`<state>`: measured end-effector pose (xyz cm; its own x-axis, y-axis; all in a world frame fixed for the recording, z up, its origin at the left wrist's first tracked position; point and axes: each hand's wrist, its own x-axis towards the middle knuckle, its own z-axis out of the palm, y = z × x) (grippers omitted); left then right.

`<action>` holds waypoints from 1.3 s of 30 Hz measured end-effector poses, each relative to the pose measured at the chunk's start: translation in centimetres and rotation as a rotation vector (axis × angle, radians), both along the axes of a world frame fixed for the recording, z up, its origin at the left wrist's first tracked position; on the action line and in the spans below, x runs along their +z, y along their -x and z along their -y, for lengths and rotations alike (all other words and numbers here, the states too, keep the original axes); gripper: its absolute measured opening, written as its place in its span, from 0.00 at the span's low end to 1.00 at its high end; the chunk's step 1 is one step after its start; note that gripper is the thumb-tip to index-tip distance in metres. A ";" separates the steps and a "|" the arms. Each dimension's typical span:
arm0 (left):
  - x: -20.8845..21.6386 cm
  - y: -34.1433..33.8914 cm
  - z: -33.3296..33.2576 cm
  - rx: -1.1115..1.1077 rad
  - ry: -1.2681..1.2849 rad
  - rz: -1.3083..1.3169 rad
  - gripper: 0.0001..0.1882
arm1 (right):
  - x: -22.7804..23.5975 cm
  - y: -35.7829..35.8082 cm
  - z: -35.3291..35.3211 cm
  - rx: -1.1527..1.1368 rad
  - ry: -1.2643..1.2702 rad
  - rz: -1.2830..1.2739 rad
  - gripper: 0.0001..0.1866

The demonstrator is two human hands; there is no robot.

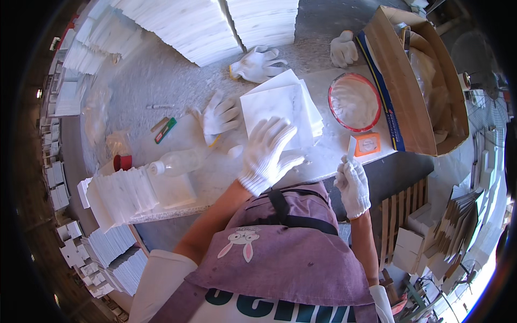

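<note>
My left hand point(269, 153), in a white knitted glove, lies with its fingers spread on the near side of a small stack of white square sheets point(280, 107). The stack's sheets are fanned unevenly, their edges showing at the right. Off to the right, beyond the table edge, my gloved right hand point(353, 185) is closed round a small flat pale strip point(351, 146) that sticks up from the fingers. An orange box point(367, 145) sits just beyond that hand. Left of the stack lies an unworn white glove point(218, 116).
A red-rimmed round dish point(354, 102) stands beside a cardboard box point(414, 81) with plastic inside. Two more gloves point(257, 64) lie farther back, before tall white stacks point(183, 27). At left are a green cutter point(165, 131), a clear bottle point(175, 164) and white slabs point(121, 194).
</note>
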<state>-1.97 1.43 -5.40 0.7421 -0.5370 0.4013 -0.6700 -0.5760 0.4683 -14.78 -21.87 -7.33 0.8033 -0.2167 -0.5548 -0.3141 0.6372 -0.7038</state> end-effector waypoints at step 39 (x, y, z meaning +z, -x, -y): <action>-2.8 -3.4 1.5 0.104 -0.371 0.098 0.36 | -0.5 -1.7 2.4 -0.009 0.218 -0.056 0.16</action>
